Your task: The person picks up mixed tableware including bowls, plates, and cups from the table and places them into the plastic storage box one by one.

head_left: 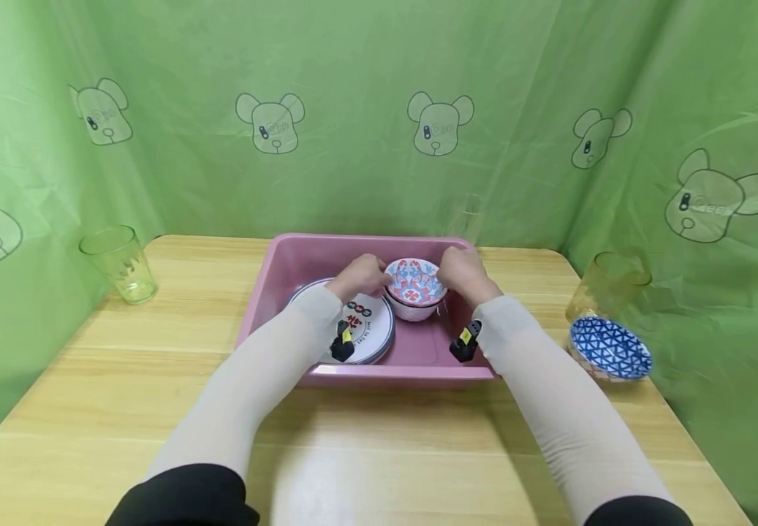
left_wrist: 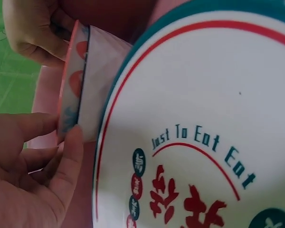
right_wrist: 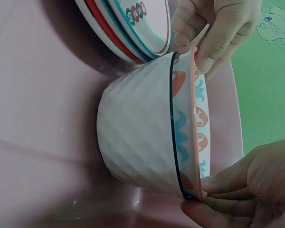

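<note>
A bowl with a red and blue pattern [head_left: 414, 280] is nested in a white bowl with a dark rim [right_wrist: 133, 126], both inside the pink basin [head_left: 392, 376]. My left hand [head_left: 362, 276] pinches the patterned bowl's rim on its left side, thumb and fingers on either side of the edge in the left wrist view. Across from it, my right hand [head_left: 463, 272] pinches the same rim on the right. Just left of the bowls lies a stack of white plates [head_left: 379, 329] with red lettering, partly hidden by my left forearm.
A greenish glass [head_left: 122, 267] stands at the table's left. On the right are an amber glass [head_left: 605, 285] and a blue-patterned bowl [head_left: 609, 349], tilted near the table edge. A clear glass [head_left: 467, 219] shows behind the basin. Green curtains [head_left: 352, 183] surround the table.
</note>
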The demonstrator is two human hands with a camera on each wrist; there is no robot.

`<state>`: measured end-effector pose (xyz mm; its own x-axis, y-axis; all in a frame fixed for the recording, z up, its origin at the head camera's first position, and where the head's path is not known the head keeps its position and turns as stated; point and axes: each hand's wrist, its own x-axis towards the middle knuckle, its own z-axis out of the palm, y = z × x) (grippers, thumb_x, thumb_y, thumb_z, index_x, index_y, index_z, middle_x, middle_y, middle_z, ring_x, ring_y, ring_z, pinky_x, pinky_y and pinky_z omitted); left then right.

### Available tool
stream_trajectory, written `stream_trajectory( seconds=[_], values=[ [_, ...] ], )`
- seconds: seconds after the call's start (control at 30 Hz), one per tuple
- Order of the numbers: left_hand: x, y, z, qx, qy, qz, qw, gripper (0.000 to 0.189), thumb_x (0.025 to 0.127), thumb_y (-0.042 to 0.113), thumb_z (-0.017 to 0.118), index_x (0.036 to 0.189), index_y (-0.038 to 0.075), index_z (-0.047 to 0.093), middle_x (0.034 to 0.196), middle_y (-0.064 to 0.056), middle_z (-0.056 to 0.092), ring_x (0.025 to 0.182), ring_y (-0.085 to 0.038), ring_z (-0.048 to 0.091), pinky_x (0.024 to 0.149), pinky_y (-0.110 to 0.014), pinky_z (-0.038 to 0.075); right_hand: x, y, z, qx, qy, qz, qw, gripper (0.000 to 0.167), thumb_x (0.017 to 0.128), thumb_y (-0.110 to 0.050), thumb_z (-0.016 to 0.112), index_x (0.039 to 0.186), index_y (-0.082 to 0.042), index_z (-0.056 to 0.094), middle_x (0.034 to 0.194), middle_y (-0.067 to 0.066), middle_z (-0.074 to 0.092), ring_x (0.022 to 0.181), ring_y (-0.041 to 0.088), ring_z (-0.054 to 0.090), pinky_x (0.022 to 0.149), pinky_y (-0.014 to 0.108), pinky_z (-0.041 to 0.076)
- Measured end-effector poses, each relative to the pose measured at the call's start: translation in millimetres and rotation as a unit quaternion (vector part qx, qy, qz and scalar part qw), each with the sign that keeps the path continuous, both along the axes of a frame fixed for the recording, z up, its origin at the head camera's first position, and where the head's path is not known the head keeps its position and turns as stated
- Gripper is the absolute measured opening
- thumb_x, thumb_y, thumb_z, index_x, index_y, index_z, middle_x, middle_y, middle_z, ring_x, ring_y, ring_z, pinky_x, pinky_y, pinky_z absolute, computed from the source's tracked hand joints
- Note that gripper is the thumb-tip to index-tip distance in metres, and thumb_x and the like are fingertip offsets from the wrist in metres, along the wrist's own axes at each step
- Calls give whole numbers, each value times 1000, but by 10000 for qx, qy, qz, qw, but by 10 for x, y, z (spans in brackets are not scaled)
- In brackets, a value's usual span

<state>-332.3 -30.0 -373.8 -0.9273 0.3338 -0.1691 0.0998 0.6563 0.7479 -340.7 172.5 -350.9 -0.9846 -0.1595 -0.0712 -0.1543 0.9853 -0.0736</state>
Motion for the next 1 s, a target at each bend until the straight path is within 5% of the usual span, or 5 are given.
stream_trajectory(
  seconds=[0.17, 0.43, 0.67, 0.87, 1.0],
  values=[
    [-7, -22, 38, 106, -155, 6, 9998, 37, 96, 10, 61, 128, -9, 56, 89, -15, 69, 83, -25, 69, 68, -23, 58, -4, 30, -2, -172, -162, 31, 9997, 23, 84, -9, 60, 61, -7, 57, 72, 11, 67, 74, 28, 59, 96, 44, 44],
    [21, -115, 199, -32, -63, 4, 10000, 40, 97, 11, 61, 132, -6, 55, 118, -21, 65, 86, -24, 69, 68, -22, 58, 29, 42, 71, -603, -485, -66, 9970, 29, 90, -13, 60, 62, -7, 57, 66, 9, 63, 62, 22, 58, 75, 38, 50],
    [77, -322, 395, 190, -69, 73, 9998, 40, 97, 13, 59, 133, -3, 55, 118, -19, 65, 96, -29, 66, 81, -31, 58, 50, 65, 180, -776, -444, -249, 9957, 32, 94, -23, 58, 93, 7, 67, 108, 24, 64, 94, 35, 60, 90, 50, 49],
    [133, -566, 562, 338, -31, 227, 9992, 40, 99, 16, 56, 136, 1, 54, 115, -16, 64, 95, -30, 64, 82, -35, 56, 82, 109, 299, -875, -514, -137, 9947, 32, 96, -27, 57, 83, 1, 68, 95, 20, 68, 89, 35, 62, 80, 47, 52],
    [198, -751, 651, 371, -36, 340, 9987, 41, 100, 20, 55, 138, 4, 52, 125, -15, 60, 109, -32, 60, 90, -39, 53, 111, 151, 412, -937, -427, -45, 9947, 34, 96, -28, 57, 98, 2, 72, 102, 22, 69, 96, 38, 61, 84, 51, 50]
  ],
)
